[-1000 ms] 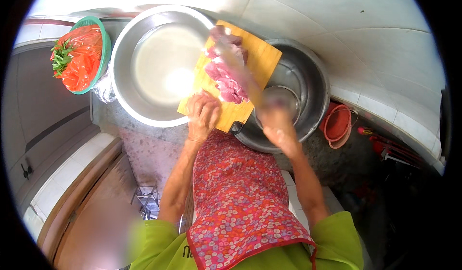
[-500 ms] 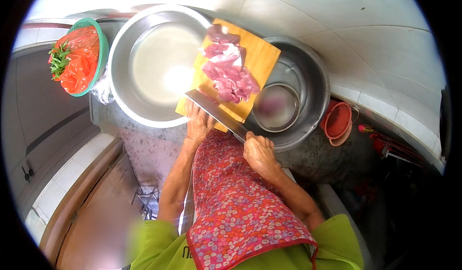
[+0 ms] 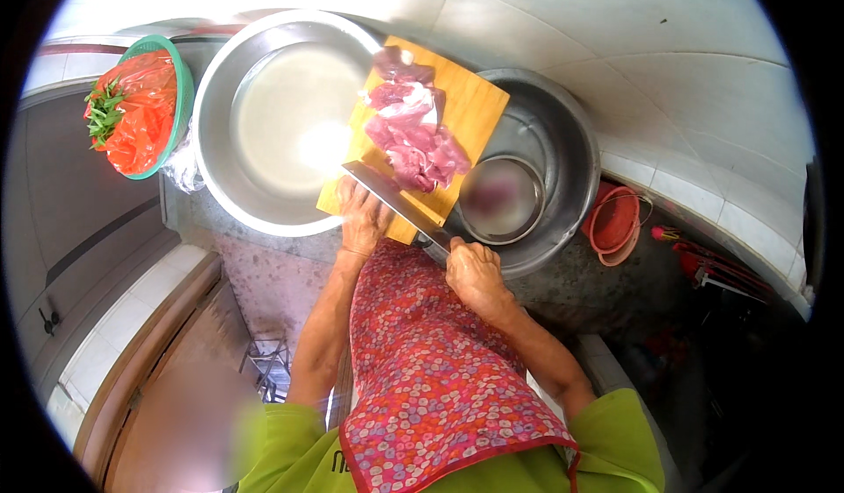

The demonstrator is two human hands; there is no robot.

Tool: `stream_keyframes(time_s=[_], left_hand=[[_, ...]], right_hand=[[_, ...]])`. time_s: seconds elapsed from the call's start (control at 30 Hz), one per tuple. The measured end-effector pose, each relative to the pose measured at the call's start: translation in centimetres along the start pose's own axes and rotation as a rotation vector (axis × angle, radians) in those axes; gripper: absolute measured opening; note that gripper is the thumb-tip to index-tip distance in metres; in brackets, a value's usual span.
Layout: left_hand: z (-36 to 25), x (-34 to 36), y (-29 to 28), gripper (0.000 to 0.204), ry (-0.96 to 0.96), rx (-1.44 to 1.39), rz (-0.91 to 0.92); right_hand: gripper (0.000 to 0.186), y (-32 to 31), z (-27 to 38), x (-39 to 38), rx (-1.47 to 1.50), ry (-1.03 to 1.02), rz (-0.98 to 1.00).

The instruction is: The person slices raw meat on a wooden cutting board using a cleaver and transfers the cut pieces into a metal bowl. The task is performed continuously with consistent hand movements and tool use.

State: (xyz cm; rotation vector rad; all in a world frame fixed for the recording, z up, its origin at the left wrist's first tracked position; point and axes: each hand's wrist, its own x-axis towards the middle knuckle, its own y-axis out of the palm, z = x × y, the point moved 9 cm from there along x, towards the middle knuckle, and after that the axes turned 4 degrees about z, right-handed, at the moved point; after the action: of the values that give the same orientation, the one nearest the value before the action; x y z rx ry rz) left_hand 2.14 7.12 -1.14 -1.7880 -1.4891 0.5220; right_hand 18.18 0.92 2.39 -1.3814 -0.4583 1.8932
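A wooden cutting board point(image 3: 475, 115) lies slanted, bridging two basins, with several pieces of raw pink meat point(image 3: 413, 133) spread along it. My right hand point(image 3: 475, 273) is closed around the handle of a cleaver point(image 3: 396, 201). Its broad blade slants across the near part of the board, just on my side of the meat. My left hand point(image 3: 362, 216) is at the board's near left corner, right against the blade. Its fingers are bent and pressed down; the blade hides the tips and what they hold, if anything.
At left stands a big metal basin point(image 3: 211, 141) of cloudy liquid. A dark basin point(image 3: 580, 168) at right holds a small bowl point(image 3: 536, 221) with blurred reddish contents. A green basket point(image 3: 185, 89) with a red plastic bag point(image 3: 145, 106) and red buckets point(image 3: 614, 221) flank them. Tiled wall point(image 3: 668, 115) rises behind.
Little differs. The cleaver and both hands hold nearly the same place, with the blade tilted slightly differently. The whole view has shifted a touch.
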Motion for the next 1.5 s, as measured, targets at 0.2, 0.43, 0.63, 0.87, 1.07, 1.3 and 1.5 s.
stream_keyframes(time_s=[0.2,0.43,0.63,0.87,1.07,1.3,1.5], left_hand=[[0.0,0.1,0.1,0.027,0.0,0.012,0.009],[-0.2,0.6,-0.2,0.025,-0.034,-0.007,-0.003],[0.4,0.2,-0.1,0.023,-0.02,0.014,0.002],[0.4,0.2,0.4,0.017,-0.043,0.003,0.008],[0.6,0.0,0.4,0.014,-0.044,-0.026,-0.009],[0.2,0.3,0.5,0.021,-0.059,-0.038,0.047],[0.7,-0.9,-1.1,0.03,-0.113,-0.044,-0.095]], right_hand=[[0.015,0.3,-0.5,1.0,0.071,-0.037,0.065],[0.012,0.6,1.9,4.4,0.128,-0.049,0.041],[0.017,1.5,-0.7,2.5,0.113,0.069,0.216],[0.015,0.9,1.6,5.5,0.181,-0.028,0.157],[0.013,1.9,-1.5,3.1,0.21,0.067,0.212],[0.012,0.5,3.8,8.1,0.217,-0.001,0.027],[0.018,-0.1,-4.0,5.6,0.353,0.197,0.142]])
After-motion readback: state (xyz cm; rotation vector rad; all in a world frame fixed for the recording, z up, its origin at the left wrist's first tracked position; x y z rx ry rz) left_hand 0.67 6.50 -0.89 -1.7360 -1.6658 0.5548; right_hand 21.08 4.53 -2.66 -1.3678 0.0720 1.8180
